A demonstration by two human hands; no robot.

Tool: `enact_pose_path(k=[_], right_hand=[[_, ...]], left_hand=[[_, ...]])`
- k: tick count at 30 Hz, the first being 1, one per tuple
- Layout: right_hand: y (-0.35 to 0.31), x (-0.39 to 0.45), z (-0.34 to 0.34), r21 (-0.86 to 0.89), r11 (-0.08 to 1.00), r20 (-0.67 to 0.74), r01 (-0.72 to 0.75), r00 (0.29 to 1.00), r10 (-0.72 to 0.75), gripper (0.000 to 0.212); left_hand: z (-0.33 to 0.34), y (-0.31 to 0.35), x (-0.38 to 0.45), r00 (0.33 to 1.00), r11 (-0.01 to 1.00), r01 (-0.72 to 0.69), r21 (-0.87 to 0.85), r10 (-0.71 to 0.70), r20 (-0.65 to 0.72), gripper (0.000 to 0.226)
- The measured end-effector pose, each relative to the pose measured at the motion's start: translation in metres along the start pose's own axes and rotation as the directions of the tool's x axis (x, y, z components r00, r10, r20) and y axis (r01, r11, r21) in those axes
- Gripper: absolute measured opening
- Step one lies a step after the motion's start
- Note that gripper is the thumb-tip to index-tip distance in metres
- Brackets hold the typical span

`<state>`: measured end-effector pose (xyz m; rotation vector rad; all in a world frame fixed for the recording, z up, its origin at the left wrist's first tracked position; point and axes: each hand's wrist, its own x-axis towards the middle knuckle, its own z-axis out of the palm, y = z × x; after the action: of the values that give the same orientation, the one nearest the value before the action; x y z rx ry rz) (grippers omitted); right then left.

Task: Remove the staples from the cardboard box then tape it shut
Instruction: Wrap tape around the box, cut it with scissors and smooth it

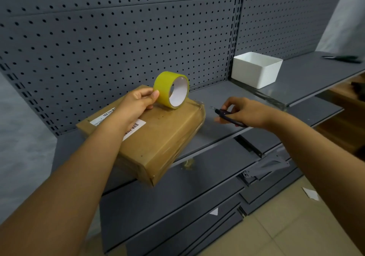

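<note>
left hand [136, 102] fingers around tape roll [171, 90], right hand [244, 112] fingers gripping scissors [227, 116]; box [158, 137] barcode labels [134, 128] unreadable

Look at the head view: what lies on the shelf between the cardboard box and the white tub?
Nothing: in the head view, bare grey shelf runs from the cardboard box to the white tub.

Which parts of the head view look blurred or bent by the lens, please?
In the head view, the cardboard box smears along its near right edge; the dark tool far right is streaked; the pegboard rows bow from wide-angle distortion; the tape roll stays fairly sharp.
</note>
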<state>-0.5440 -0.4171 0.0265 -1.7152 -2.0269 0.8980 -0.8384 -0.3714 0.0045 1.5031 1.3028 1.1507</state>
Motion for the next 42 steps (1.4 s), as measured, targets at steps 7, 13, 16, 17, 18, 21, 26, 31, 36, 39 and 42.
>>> enact_pose_path(k=[7, 13, 16, 17, 18, 21, 26, 31, 36, 39, 42], right_hand=[[-0.019, -0.012, 0.005, -0.16, 0.977, 0.097, 0.139, 0.987, -0.125, 0.039], [-0.036, -0.002, 0.018, -0.256, 0.953, 0.04, 0.163, 0.987, -0.158, 0.031], [-0.039, 0.003, 0.025, -0.266, 0.95, 0.024, 0.162, 0.987, -0.162, 0.033], [-0.041, 0.004, 0.028, -0.267, 0.95, 0.017, 0.163, 0.986, -0.165, 0.034], [-0.043, 0.005, 0.03, -0.27, 0.949, 0.009, 0.165, 0.986, -0.169, 0.035], [-0.047, 0.009, 0.038, -0.278, 0.943, -0.006, 0.182, 0.981, -0.192, 0.038], [-0.05, 0.013, 0.043, -0.298, 0.935, -0.027, 0.191, 0.978, -0.208, 0.044], [-0.05, 0.014, 0.043, -0.322, 0.926, -0.03, 0.196, 0.976, -0.217, 0.045], [-0.053, 0.014, 0.039, -0.344, 0.922, -0.009, 0.18, 0.981, -0.194, 0.048], [-0.052, 0.013, 0.036, -0.366, 0.92, 0.038, 0.14, 0.99, -0.136, 0.054], [-0.05, 0.011, 0.032, -0.327, 0.936, 0.067, 0.129, 0.991, -0.113, 0.056]], left_hand=[[-0.002, -0.001, 0.006, 1.0, 0.999, 0.03, -0.041, -0.03, 0.002, 0.02], [-0.003, -0.003, 0.006, 0.999, 0.999, 0.041, -0.032, -0.041, -0.002, 0.041], [-0.001, -0.004, 0.005, 0.999, 0.999, 0.031, -0.036, -0.032, -0.018, 0.038], [0.0, -0.004, 0.005, 0.999, 0.999, 0.028, -0.038, -0.029, -0.025, 0.038], [0.0, -0.004, 0.005, 0.999, 0.999, 0.024, -0.039, -0.025, -0.029, 0.039], [0.0, -0.004, 0.005, 0.999, 0.999, 0.019, -0.038, -0.02, -0.034, 0.041], [-0.002, -0.007, 0.006, 0.999, 0.999, 0.021, -0.025, -0.022, -0.043, 0.045], [-0.001, -0.007, 0.006, 0.999, 0.999, 0.021, -0.024, -0.022, -0.043, 0.045], [0.0, -0.005, 0.003, 0.999, 1.0, 0.013, -0.012, -0.014, -0.041, 0.04], [0.003, -0.002, 0.001, 0.998, 1.0, 0.001, -0.011, -0.002, -0.057, 0.038], [0.004, -0.001, 0.002, 0.999, 1.0, 0.006, -0.018, -0.007, -0.054, 0.023]])
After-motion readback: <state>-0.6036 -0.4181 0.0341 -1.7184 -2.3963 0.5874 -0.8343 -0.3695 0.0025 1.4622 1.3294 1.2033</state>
